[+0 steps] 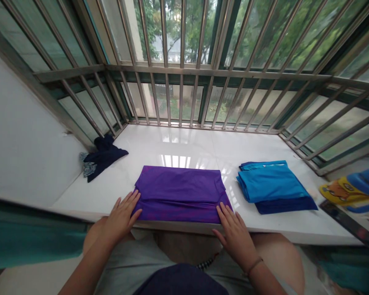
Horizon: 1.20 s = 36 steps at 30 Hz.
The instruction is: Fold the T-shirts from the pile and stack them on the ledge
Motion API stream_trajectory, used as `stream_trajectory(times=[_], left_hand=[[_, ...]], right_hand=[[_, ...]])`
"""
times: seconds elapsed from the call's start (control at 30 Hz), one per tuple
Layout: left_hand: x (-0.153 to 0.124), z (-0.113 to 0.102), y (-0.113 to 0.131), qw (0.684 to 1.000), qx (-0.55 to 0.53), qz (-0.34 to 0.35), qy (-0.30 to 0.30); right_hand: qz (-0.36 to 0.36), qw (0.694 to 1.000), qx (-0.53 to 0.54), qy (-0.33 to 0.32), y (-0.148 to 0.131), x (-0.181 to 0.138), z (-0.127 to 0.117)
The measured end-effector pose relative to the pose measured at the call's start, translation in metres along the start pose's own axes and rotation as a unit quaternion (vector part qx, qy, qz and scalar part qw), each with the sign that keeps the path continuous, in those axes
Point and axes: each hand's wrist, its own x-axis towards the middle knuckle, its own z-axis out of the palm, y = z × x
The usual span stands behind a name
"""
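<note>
A folded purple garment [180, 192] lies flat on the white window ledge [187, 147], close to its front edge. My left hand [121, 217] rests at the garment's near left corner, fingers stretched out and touching the cloth. My right hand [235, 233] lies at the near right corner, fingers also flat and spread, tips on the fabric. Neither hand grips anything.
A stack of folded blue garments [272, 186] sits to the right of the purple one. A crumpled dark navy cloth [103, 157] lies at the ledge's far left corner. Metal window bars [184, 73] enclose the ledge. A yellow and blue item [350, 190] lies at the right.
</note>
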Motion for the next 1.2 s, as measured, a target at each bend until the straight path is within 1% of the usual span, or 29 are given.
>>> stream_trajectory(times=[0.1,0.2,0.27,0.3,0.37,0.43,0.53,0.6,0.63,0.67,0.73,0.8,0.83,0.87,0.93,1.0,1.03,1.13,1.2], left_hand=[[0.001,-0.001,0.007,1.0,-0.003,0.0,0.019],[-0.005,-0.005,0.014,0.997,-0.019,0.064,0.029],[-0.013,-0.01,0.011,0.993,-0.036,0.11,0.023],[-0.018,-0.012,0.007,0.992,-0.046,0.12,0.016],[-0.027,-0.016,-0.005,0.992,-0.071,0.108,-0.003],[-0.033,-0.02,-0.016,0.992,-0.102,0.077,-0.016],[-0.033,-0.027,-0.024,0.985,-0.167,0.044,-0.017],[-0.025,-0.036,-0.023,0.973,-0.227,0.022,-0.025],[-0.019,-0.043,-0.022,0.965,-0.259,0.006,-0.039],[-0.012,-0.05,-0.021,0.955,-0.289,-0.013,-0.061],[0.009,-0.065,-0.019,0.932,-0.337,-0.043,-0.125],[0.034,-0.078,-0.02,0.912,-0.365,-0.05,-0.183],[0.048,-0.082,-0.021,0.906,-0.373,-0.052,-0.191],[0.062,-0.085,-0.022,0.905,-0.381,-0.058,-0.182],[0.09,-0.083,-0.024,0.904,-0.396,-0.091,-0.13],[0.11,-0.073,-0.024,0.907,-0.392,-0.134,-0.073],[0.116,-0.065,-0.023,0.91,-0.383,-0.151,-0.054],[0.118,-0.039,-0.02,0.923,-0.34,-0.178,-0.017],[0.112,-0.025,-0.018,0.93,-0.323,-0.176,0.017]], right_hand=[[0.003,1.0,-0.01,0.002,-0.003,-0.002,0.003],[-0.012,1.0,-0.013,0.017,0.005,-0.008,0.005],[-0.03,0.999,-0.004,0.034,0.016,-0.015,0.006],[-0.04,0.998,0.006,0.041,0.022,-0.019,0.005],[-0.062,0.996,0.033,0.046,0.034,-0.026,0.003],[-0.069,0.995,0.069,0.036,0.043,-0.028,-0.004],[-0.038,0.988,0.151,-0.001,0.047,-0.019,-0.026],[0.005,0.974,0.222,-0.036,0.046,-0.006,-0.045],[0.03,0.965,0.255,-0.056,0.046,0.003,-0.055],[0.053,0.955,0.283,-0.075,0.047,0.012,-0.064],[0.09,0.936,0.323,-0.108,0.05,0.032,-0.079],[0.117,0.923,0.347,-0.114,0.056,0.056,-0.086],[0.128,0.92,0.354,-0.106,0.059,0.068,-0.086],[0.139,0.918,0.359,-0.093,0.062,0.08,-0.085],[0.171,0.917,0.357,-0.06,0.067,0.103,-0.077],[0.215,0.92,0.326,-0.042,0.068,0.121,-0.067],[0.237,0.923,0.299,-0.045,0.068,0.127,-0.061],[0.283,0.934,0.203,-0.075,0.064,0.129,-0.045],[0.299,0.94,0.148,-0.068,0.059,0.119,-0.036]])
